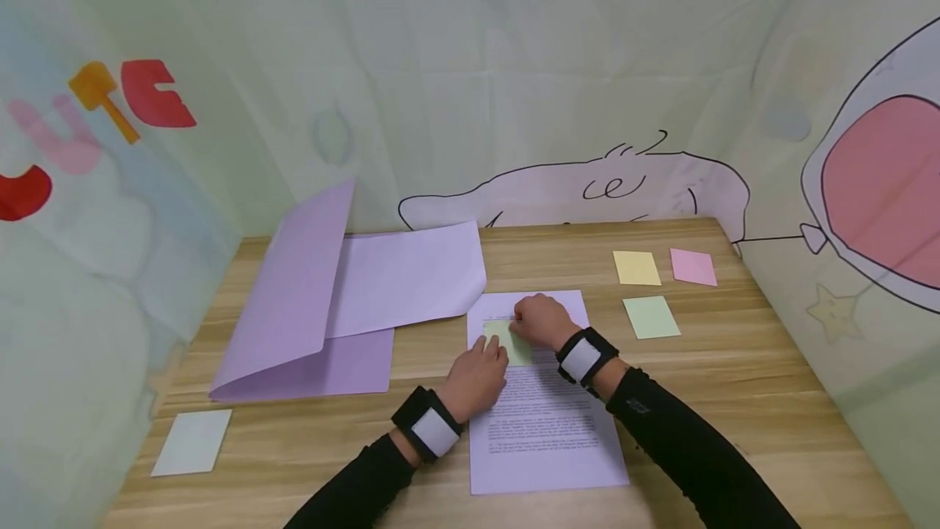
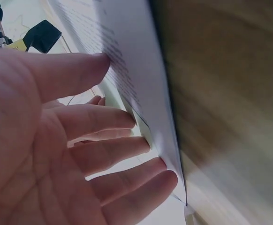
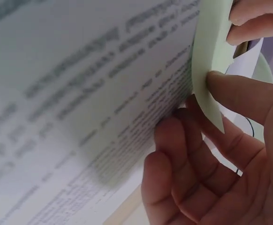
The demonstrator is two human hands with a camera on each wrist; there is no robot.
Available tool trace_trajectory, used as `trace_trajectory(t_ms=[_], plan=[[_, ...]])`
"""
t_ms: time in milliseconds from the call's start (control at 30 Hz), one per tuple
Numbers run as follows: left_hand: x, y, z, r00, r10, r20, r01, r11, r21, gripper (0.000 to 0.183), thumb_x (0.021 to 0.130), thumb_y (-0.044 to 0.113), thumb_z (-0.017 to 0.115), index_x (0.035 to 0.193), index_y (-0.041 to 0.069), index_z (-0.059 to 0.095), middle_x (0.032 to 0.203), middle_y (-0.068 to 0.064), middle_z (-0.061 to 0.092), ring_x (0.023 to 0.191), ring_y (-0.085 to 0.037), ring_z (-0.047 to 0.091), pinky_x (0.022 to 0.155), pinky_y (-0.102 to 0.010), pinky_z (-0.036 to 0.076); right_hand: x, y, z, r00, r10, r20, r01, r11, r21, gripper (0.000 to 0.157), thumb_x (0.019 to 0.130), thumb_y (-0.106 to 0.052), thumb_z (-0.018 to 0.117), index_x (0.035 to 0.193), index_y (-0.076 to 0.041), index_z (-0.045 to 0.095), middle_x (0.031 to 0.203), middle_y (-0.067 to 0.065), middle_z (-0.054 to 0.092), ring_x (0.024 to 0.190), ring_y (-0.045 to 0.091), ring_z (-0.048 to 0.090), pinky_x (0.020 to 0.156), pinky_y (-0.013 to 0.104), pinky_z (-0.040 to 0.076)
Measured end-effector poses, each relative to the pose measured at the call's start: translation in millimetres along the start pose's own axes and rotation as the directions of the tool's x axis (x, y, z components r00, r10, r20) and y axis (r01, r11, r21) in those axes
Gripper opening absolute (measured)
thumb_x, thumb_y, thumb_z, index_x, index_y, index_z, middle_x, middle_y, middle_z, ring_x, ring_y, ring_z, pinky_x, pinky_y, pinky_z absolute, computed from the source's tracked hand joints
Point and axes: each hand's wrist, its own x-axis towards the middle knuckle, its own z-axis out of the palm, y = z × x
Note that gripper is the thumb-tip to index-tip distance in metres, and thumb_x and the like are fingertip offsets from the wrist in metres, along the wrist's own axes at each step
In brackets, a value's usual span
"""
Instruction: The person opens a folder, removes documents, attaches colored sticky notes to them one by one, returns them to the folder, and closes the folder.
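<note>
A page of printed text (image 1: 543,447) lies on the wooden table, with a pale green sticky note (image 1: 520,354) over its upper part. My right hand (image 1: 543,322) pinches the note's right edge between thumb and index finger. In the right wrist view that edge of the note (image 3: 210,51) curves up off the page, and the other fingers curl below it. My left hand (image 1: 473,375) reaches in from the lower left, its fingertips at the note's left side. The left wrist view shows its fingers (image 2: 113,152) extended and apart, with nothing gripped.
A purple folder (image 1: 294,292) stands partly open at the left, with a white sheet (image 1: 411,280) over its inside. To the right lie a yellow note (image 1: 636,268), a pink note (image 1: 693,267) and another green note (image 1: 651,317). A pale square (image 1: 192,443) lies near the left edge.
</note>
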Motion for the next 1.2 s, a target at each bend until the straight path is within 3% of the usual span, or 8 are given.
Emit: trace_trajectory(t_ms=[200,400,567,800,1000,1200], plan=[[-0.3,-2.1,1.6,0.999,-0.006,-0.04,0.005,1.0,-0.022,0.041,0.089,0.031,0.064,0.116,0.001,0.062,0.116,-0.013,0.056,0.105,-0.028,0.053,0.076,-0.033,0.052,4,-7,2.1,0.998,0.021,-0.051,-0.025,0.996,-0.085,0.036,0.078,-0.023,0.071,0.055,-0.012,0.046,0.051,-0.003,0.042,0.047,0.013,0.04,0.042,0.029,0.033],[-0.8,-1.0,-2.0,1.0,-0.025,0.008,0.025,0.999,-0.025,0.041,0.088,0.03,0.066,0.117,0.001,0.062,0.117,-0.014,0.056,0.106,-0.028,0.053,0.074,-0.033,0.052,13,-12,7.7,0.994,0.04,-0.099,-0.055,0.986,-0.158,0.042,0.075,-0.041,0.075,0.057,-0.012,0.049,0.058,0.002,0.05,0.052,0.017,0.048,0.045,0.036,0.043],[-0.6,-1.3,-2.2,1.0,-0.025,0.009,0.025,1.0,-0.013,0.042,0.088,0.03,0.066,0.117,0.001,0.062,0.121,-0.014,0.055,0.108,-0.029,0.053,0.071,-0.034,0.053,17,-22,7.0,0.992,0.069,-0.108,-0.087,0.982,-0.168,0.053,0.076,-0.048,0.072,0.049,-0.015,0.04,0.053,0.0,0.045,0.048,0.015,0.043,0.041,0.033,0.039],[-0.3,0.9,-3.2,0.999,-0.025,0.027,0.026,0.999,-0.026,0.046,0.088,0.031,0.066,0.122,0.0,0.06,0.127,-0.016,0.053,0.114,-0.031,0.052,0.074,-0.034,0.054,19,-29,9.1,0.987,0.129,-0.093,-0.146,0.967,-0.21,0.057,0.078,-0.056,0.067,0.048,-0.015,0.041,0.053,0.0,0.045,0.046,0.014,0.042,0.041,0.031,0.038],[-0.3,2.7,-3.6,0.999,-0.042,0.029,0.043,0.997,-0.057,0.045,0.088,0.028,0.067,0.121,-0.001,0.06,0.126,-0.016,0.054,0.112,-0.031,0.052,0.067,-0.034,0.054,21,-26,11.3,0.988,0.134,-0.082,-0.147,0.973,-0.179,0.057,0.076,-0.057,0.068,0.048,-0.015,0.042,0.052,0.0,0.045,0.046,0.013,0.042,0.04,0.03,0.038],[0.4,2.1,-3.9,0.998,-0.042,0.043,0.046,0.996,-0.075,0.042,0.088,0.028,0.065,0.12,0.0,0.061,0.126,-0.017,0.054,0.115,-0.032,0.051,0.072,-0.034,0.054,22,-16,8.3,0.981,0.181,-0.073,-0.19,0.971,-0.143,0.052,0.074,-0.054,0.072,0.052,-0.013,0.049,0.058,0.003,0.051,0.049,0.015,0.044,0.043,0.032,0.039]])
